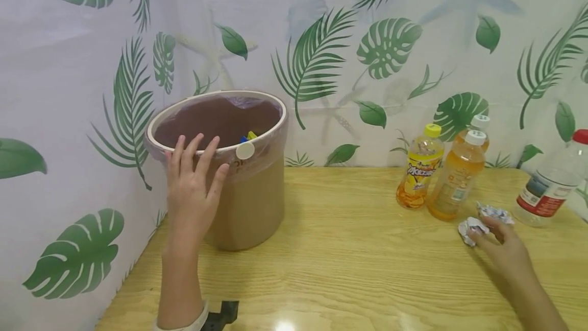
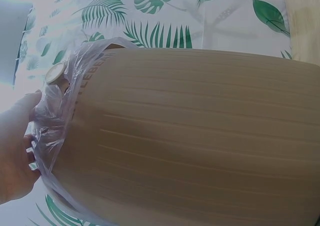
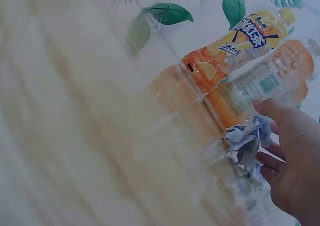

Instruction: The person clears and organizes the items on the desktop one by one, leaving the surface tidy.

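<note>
In the head view my left hand rests at the near rim of a brown trash bin, its fingers stretched out over the edge. The bin has a white rim ring and a clear plastic liner, which the hand touches in the left wrist view. On the right, my right hand is at a crumpled paper ball, thumb and fingers spread apart around it. A second crumpled paper lies just behind. In the right wrist view, crumpled paper shows in front of the right fingers.
Behind the papers stand a yellow-capped drink bottle and two white-capped bottles, the nearer one holding orange liquid. A red-capped clear bottle stands at far right. Small blue and yellow items show inside the bin. Leaf-patterned sheeting backs the wooden table.
</note>
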`<act>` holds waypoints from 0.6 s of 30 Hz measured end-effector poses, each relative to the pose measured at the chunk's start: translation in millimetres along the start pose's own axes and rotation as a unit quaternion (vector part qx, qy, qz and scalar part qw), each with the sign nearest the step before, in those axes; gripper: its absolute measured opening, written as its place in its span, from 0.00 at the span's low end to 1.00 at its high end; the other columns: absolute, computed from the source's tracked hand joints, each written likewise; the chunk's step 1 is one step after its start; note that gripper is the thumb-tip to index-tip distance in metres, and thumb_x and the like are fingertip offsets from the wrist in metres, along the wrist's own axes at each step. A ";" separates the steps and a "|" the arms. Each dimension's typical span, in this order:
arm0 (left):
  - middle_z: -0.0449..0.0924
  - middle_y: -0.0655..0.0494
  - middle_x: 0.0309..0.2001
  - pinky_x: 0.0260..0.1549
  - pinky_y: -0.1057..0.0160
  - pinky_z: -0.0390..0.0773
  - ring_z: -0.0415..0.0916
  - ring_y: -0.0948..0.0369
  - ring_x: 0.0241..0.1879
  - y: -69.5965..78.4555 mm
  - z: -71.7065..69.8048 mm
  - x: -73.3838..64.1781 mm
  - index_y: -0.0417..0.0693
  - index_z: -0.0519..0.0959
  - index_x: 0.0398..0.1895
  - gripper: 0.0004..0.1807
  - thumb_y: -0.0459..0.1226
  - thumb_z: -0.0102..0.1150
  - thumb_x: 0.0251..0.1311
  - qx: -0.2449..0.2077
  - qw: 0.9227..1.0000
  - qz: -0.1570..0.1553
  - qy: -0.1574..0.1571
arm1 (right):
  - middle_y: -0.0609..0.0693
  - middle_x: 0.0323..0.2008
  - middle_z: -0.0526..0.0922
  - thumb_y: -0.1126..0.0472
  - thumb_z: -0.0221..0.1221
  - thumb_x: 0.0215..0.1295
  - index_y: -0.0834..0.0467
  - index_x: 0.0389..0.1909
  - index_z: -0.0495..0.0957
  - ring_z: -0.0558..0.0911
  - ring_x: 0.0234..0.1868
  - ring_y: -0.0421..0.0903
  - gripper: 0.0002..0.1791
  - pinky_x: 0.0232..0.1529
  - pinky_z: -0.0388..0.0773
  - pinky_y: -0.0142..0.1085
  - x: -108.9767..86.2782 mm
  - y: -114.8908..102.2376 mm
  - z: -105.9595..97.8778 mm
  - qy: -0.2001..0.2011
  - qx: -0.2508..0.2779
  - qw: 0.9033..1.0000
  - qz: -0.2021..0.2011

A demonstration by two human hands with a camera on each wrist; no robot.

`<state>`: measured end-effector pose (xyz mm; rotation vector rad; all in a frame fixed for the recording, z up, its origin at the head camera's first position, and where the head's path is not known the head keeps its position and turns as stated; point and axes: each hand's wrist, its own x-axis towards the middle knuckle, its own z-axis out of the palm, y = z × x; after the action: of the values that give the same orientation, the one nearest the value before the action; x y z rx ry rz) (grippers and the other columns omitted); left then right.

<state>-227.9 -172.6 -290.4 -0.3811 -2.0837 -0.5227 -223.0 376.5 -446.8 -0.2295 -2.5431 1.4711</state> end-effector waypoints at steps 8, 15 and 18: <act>0.60 0.46 0.64 0.65 0.52 0.35 0.42 0.52 0.68 1.4 0.6 1.1 0.49 0.68 0.62 0.30 0.57 0.33 0.67 -0.002 1.000 0.002 0.003 | 0.79 0.58 0.57 0.52 0.56 0.64 0.70 0.66 0.49 0.61 0.54 0.74 0.40 0.54 0.61 0.59 2.4 13.9 3.7 0.006 -0.086 0.994 -0.062; 0.59 0.46 0.64 0.65 0.51 0.35 0.41 0.52 0.68 1.2 -0.1 0.1 0.49 0.67 0.63 0.29 0.56 0.34 0.68 0.007 1.000 0.003 -0.003 | 0.77 0.57 0.61 0.53 0.57 0.64 0.65 0.67 0.52 0.64 0.57 0.67 0.37 0.53 0.60 0.19 2.6 22.1 3.9 0.020 -0.099 0.991 -0.090; 0.59 0.46 0.64 0.65 0.51 0.35 0.40 0.52 0.69 1.4 -0.6 -0.7 0.49 0.67 0.63 0.29 0.55 0.35 0.68 0.005 1.000 0.002 -0.004 | 0.75 0.55 0.64 0.53 0.58 0.63 0.64 0.66 0.55 0.72 0.53 0.53 0.36 0.50 0.65 0.22 2.6 22.1 3.7 0.032 -0.111 0.989 -0.098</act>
<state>-226.4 -171.8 -290.4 -0.3809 -2.0923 -0.5084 -225.7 384.9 -467.6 -0.0547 -2.5913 1.0954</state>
